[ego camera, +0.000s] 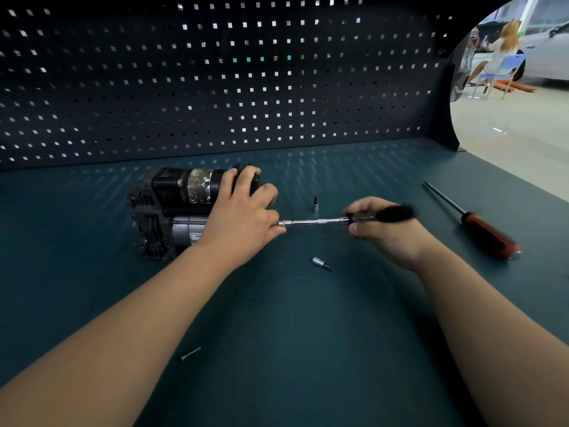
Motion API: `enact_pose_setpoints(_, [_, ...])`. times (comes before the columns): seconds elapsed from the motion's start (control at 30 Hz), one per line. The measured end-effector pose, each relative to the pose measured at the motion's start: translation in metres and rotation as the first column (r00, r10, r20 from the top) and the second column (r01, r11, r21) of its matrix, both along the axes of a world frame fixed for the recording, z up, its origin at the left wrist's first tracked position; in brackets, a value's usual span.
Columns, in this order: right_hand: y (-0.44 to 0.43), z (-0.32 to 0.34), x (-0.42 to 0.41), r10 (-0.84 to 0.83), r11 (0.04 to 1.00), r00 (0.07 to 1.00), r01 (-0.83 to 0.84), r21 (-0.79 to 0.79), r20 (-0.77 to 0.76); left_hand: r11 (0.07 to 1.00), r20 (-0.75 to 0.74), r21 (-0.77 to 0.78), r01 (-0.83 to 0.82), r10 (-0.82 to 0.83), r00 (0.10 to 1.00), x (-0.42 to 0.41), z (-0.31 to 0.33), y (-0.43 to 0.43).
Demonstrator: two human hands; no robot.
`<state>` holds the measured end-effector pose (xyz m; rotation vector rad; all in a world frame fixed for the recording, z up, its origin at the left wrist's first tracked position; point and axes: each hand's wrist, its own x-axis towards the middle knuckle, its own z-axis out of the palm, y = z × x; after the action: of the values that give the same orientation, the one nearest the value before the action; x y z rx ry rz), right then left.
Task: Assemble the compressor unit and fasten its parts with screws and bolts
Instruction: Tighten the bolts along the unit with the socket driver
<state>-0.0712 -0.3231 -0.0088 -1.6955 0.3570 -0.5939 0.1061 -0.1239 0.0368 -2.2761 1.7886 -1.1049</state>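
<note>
While left hand (243, 211) grips compressor (172, 192), right hand (388, 238) grips driver (314, 222), teal bench (308, 334), dark pegboard (215, 87) behind

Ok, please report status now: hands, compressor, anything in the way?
Left hand holds black-and-silver compressor unit, touches chrome driver shaft. Right hand grips black driver handle. Silver bit beyond shaft, second silver bit nearer; neither blocking.

A dark green bench top (308, 334) carries a black compressor (172, 192) at the left rear. Near the middle, one small socket bit (315, 204) stands upright and a second bit (321, 262) lies on its side nearer the front, the two apart. A single screw (191, 353) lies at front left, and a screwdriver (480, 224) with a red-and-black handle lies at right, shaft toward the back.
</note>
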Motion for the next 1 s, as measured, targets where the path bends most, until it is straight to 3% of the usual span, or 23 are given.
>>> enact_pose_setpoints(0.1, [0.000,0.001,0.000,-0.021,0.994,0.999,0.024,0.104,-0.027,1.000,0.003,-0.002,0.012,-0.012,1.000,0.001,-0.001,0.000])
enact_pose_setpoints(0.27, [0.007,0.002,0.004,-0.220,0.975,0.930,0.212,-0.059,-0.295,1.000,-0.009,-0.015,0.018,-0.018,1.000,0.002,-0.003,-0.001])
enact_pose_setpoints(0.37, [0.013,-0.001,0.008,-0.268,0.963,0.875,0.229,-0.142,-0.404,1.000,-0.003,-0.014,0.027,-0.027,1.000,0.003,-0.003,-0.001])
enact_pose_setpoints(0.57, [0.007,0.000,0.003,-0.119,0.991,0.982,0.127,0.046,-0.145,0.999,0.024,-0.013,0.034,-0.034,0.999,0.004,-0.003,-0.001])
enact_pose_setpoints(0.73, [0.006,0.007,0.004,0.004,0.968,0.996,-0.028,0.251,0.093,0.999,0.011,-0.031,0.035,-0.035,0.999,0.004,-0.003,0.000])
enact_pose_setpoints(1.0, [0.004,0.005,0.001,0.007,0.975,1.000,-0.009,0.220,0.007,1.000,-0.023,-0.016,0.017,-0.017,1.000,0.002,-0.003,0.000])
